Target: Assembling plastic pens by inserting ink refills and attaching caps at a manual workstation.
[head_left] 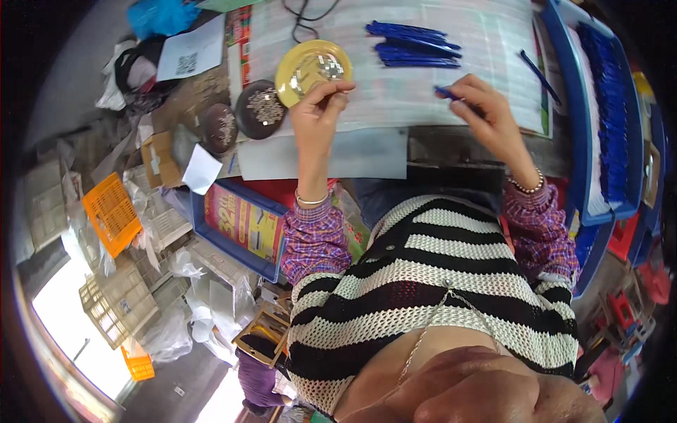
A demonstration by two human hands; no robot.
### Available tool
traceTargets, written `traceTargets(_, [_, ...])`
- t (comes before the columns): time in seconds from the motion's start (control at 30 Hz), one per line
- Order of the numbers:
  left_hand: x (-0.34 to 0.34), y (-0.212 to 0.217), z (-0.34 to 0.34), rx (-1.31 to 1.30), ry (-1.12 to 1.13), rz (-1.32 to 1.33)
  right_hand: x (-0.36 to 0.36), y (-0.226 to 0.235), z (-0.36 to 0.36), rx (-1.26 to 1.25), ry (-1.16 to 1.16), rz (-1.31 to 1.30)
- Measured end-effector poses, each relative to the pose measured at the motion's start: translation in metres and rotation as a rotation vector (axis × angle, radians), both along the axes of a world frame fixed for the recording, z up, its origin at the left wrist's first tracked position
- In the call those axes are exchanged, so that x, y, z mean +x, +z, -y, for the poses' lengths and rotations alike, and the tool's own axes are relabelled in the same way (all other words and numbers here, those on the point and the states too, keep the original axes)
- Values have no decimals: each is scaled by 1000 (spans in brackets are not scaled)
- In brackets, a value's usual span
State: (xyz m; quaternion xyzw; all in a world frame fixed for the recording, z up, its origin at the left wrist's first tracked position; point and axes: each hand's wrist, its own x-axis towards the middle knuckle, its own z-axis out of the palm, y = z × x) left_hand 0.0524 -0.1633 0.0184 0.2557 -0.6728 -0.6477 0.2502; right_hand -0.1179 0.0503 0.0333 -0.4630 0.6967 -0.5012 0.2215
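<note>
Picking w/ fingers (pixel 338 89) (yellow dish (pixel 310 65))

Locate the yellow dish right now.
In the head view, the yellow dish sits on the table left of centre, right at the left hand fingertips, beside two dark round dishes.

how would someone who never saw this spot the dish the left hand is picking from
Start at the paper-covered table and find the left hand near its left end. Its fingers reach onto a round yellow dish holding small shiny metal parts. The two round dishes to its left also hold metal bits but are dark brown; it is the only yellow one.
</note>
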Motion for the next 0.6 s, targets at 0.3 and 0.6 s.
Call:
traceTargets(0.3, [-10,8,-52,88,-305,8,35,-1,-10,35,41,174])
traceTargets(0.6, [-7,2,-59,171,-301,-14,36,-11,-16,12,20,221])
